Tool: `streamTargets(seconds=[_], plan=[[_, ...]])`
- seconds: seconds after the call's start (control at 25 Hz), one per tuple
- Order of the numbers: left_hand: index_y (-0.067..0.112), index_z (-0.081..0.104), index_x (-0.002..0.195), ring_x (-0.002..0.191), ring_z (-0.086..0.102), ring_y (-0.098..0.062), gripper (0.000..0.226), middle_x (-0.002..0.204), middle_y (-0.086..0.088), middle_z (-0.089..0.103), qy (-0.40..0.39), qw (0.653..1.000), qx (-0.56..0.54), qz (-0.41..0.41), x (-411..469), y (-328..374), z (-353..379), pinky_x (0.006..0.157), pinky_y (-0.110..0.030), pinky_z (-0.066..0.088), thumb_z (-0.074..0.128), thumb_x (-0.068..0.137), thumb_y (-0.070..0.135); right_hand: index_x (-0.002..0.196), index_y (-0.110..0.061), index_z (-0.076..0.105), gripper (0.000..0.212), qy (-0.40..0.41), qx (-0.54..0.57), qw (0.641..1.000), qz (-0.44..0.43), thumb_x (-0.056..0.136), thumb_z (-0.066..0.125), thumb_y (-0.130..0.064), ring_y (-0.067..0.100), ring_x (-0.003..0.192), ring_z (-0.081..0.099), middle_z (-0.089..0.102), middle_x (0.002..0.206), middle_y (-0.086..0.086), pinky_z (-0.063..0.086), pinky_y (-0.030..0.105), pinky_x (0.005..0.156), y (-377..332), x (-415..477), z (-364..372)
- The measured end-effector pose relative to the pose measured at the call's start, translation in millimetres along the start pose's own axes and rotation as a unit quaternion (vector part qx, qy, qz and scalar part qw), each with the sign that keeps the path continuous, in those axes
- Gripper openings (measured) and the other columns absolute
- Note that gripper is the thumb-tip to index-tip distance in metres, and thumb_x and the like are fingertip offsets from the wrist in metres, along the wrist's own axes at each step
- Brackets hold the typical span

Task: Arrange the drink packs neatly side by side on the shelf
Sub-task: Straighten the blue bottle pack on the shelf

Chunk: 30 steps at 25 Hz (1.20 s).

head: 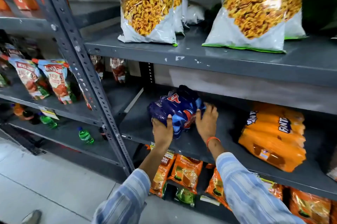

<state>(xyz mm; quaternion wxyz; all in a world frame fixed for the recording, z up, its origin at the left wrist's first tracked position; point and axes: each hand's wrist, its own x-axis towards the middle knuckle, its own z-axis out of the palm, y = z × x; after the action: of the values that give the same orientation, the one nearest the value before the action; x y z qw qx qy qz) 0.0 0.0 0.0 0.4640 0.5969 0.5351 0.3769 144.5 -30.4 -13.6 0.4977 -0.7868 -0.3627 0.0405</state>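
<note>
A dark blue shrink-wrapped drink pack (177,108) lies on the grey middle shelf (200,149), left of centre. My left hand (162,129) grips its near left corner. My right hand (207,119) rests against its right side with the fingers spread on the wrap. An orange Fanta drink pack (273,138) lies on the same shelf to the right, angled, with a wide gap between the two packs.
Green and white snack bags (147,6) stand on the shelf above. Orange tea packets (186,172) fill the shelf below. A perforated steel upright (87,81) divides this bay from the left one, which holds ketchup pouches (54,79) and green bottles (85,135).
</note>
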Motion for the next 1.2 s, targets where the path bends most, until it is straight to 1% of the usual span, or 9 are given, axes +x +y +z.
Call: streamTargets(seconds=[0.12,0.24,0.44,0.56,0.8,0.92,1.04,1.16,1.2], plan=[[0.003,0.030,0.138,0.124,0.053,-0.036,0.064,0.137,-0.020,0.053,-0.030,0.996,-0.035,-0.079,11.1,-6.1,6.2,0.108,-0.043,0.041,0.059,0.089,0.033,0.132,0.006,0.045,0.047,-0.050,0.073,0.989,0.121,0.092,0.055,-0.016,0.038,0.125,0.048,0.050,0.134,0.026,0.037,0.038,0.107,12.9,15.1,4.1],[0.000,0.034,0.134,0.122,0.054,-0.038,0.063,0.135,-0.023,0.053,-0.006,0.996,-0.037,-0.079,16.7,-10.6,12.5,0.106,-0.044,0.043,0.063,0.087,0.027,0.135,-0.005,0.045,0.053,-0.087,0.121,0.972,0.184,0.090,0.059,-0.028,0.032,0.124,0.052,0.055,0.136,0.018,0.040,0.038,0.107,17.0,25.8,5.7],[0.000,0.037,0.132,0.119,0.056,-0.038,0.063,0.132,-0.023,0.056,0.031,0.990,-0.072,-0.120,19.8,-12.1,20.4,0.101,-0.040,0.044,0.070,0.083,0.022,0.135,-0.010,0.042,0.050,-0.110,0.143,0.963,0.200,0.092,0.056,-0.030,0.029,0.125,0.052,0.054,0.137,0.013,0.036,0.027,0.098,28.6,32.3,7.9],[0.002,0.032,0.135,0.121,0.055,-0.039,0.069,0.135,-0.023,0.054,0.026,0.988,-0.086,-0.126,16.2,-8.6,24.2,0.103,-0.040,0.043,0.071,0.081,0.019,0.135,-0.011,0.042,0.046,-0.113,0.136,0.965,0.193,0.094,0.052,-0.031,0.030,0.125,0.051,0.054,0.137,0.012,0.035,0.027,0.096,30.4,31.7,5.9],[0.006,0.027,0.139,0.124,0.051,-0.040,0.068,0.138,-0.022,0.050,0.008,0.976,-0.130,-0.174,9.6,3.8,22.5,0.105,-0.045,0.042,0.067,0.084,0.013,0.132,-0.008,0.043,0.040,-0.100,0.154,0.963,0.196,0.096,0.048,-0.026,0.032,0.122,0.053,0.055,0.135,0.016,0.037,0.030,0.096,33.2,35.0,11.3],[0.002,0.025,0.139,0.126,0.049,-0.039,0.067,0.140,-0.024,0.047,0.001,0.970,-0.147,-0.194,4.8,10.8,26.7,0.108,-0.046,0.042,0.065,0.085,0.010,0.129,-0.005,0.046,0.037,-0.084,0.163,0.962,0.204,0.097,0.046,-0.022,0.034,0.119,0.054,0.057,0.131,0.020,0.038,0.030,0.093,31.2,43.1,12.0],[0.001,0.020,0.140,0.124,0.051,-0.034,0.069,0.139,-0.023,0.047,-0.059,0.968,-0.140,-0.198,-18.0,16.5,45.8,0.107,-0.041,0.043,0.063,0.086,0.005,0.128,0.003,0.049,0.036,-0.113,0.104,0.970,0.189,0.097,0.043,-0.012,0.037,0.123,0.051,0.054,0.134,0.025,0.037,0.035,0.101,33.4,69.4,4.2],[0.009,0.022,0.143,0.108,0.055,-0.023,0.073,0.129,-0.013,0.055,-0.163,0.944,-0.175,-0.229,-44.0,23.8,48.5,0.090,-0.022,0.049,0.066,0.084,0.011,0.133,0.005,0.044,0.037,-0.153,0.087,0.969,0.171,0.098,0.038,-0.004,0.036,0.127,0.047,0.049,0.139,0.025,0.034,0.023,0.096,31.5,91.9,-6.4],[0.012,0.023,0.144,0.110,0.054,-0.023,0.075,0.130,-0.011,0.053,-0.181,0.943,-0.160,-0.229,-48.0,24.0,44.0,0.092,-0.022,0.049,0.067,0.084,0.019,0.134,0.003,0.043,0.038,-0.160,0.108,0.966,0.170,0.097,0.040,-0.003,0.036,0.126,0.049,0.050,0.138,0.024,0.036,0.018,0.093,28.1,92.3,-7.8]])
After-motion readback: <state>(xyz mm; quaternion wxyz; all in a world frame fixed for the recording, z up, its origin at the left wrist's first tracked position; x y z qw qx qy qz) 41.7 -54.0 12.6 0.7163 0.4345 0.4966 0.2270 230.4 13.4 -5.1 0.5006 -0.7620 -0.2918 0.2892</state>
